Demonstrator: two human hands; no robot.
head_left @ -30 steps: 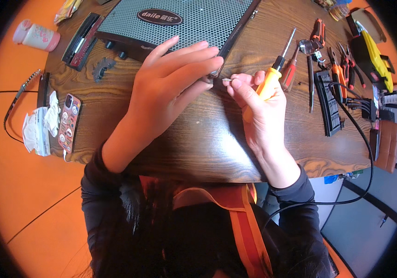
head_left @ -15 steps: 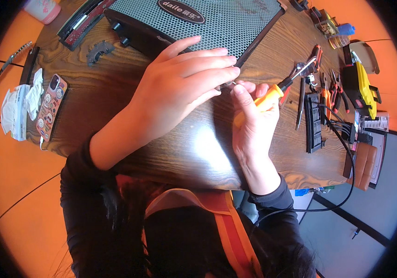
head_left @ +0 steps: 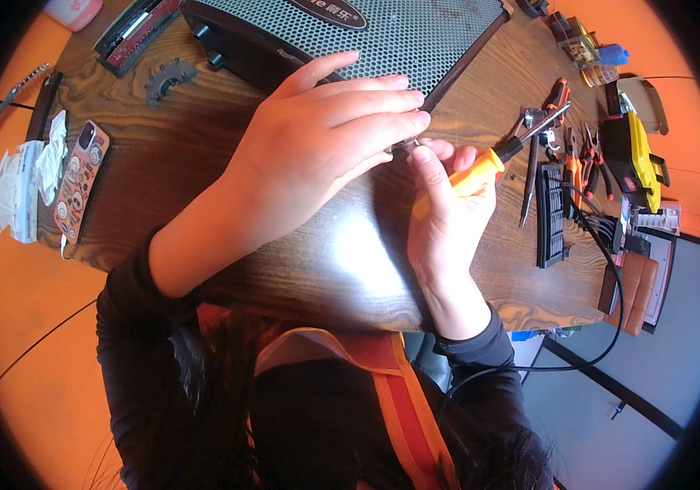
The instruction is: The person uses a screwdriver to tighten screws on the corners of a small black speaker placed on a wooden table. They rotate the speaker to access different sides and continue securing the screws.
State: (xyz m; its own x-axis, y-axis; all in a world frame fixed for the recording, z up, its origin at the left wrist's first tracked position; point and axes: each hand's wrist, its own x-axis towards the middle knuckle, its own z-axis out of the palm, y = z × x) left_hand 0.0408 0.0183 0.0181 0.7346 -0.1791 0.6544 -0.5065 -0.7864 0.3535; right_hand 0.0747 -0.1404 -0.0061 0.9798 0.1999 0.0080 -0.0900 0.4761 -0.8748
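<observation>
My left hand [head_left: 317,139] reaches over the table in front of the speaker, back of the hand up, its outer fingers stretched out. Thumb and index finger close toward a small metal piece [head_left: 404,146], mostly hidden and too small to name. My right hand [head_left: 445,212] holds a screwdriver [head_left: 477,173] with a yellow handle against its palm, the shaft pointing up and right, away from the work. The right thumb and index finger pinch together at the same small piece, where both hands meet.
A speaker [head_left: 415,41] with a mesh grille stands at the back. Left lie a phone [head_left: 82,181], tissues [head_left: 19,192] and a curved dark part [head_left: 169,80]. On the right are pliers [head_left: 591,159], a black bit case [head_left: 551,216], a yellow-black toolbox [head_left: 640,159] and a black cable [head_left: 621,302].
The view has shifted slightly, so the speaker and the things on the table sit a little differently. Both hands keep nearly the same pose at the small piece.
</observation>
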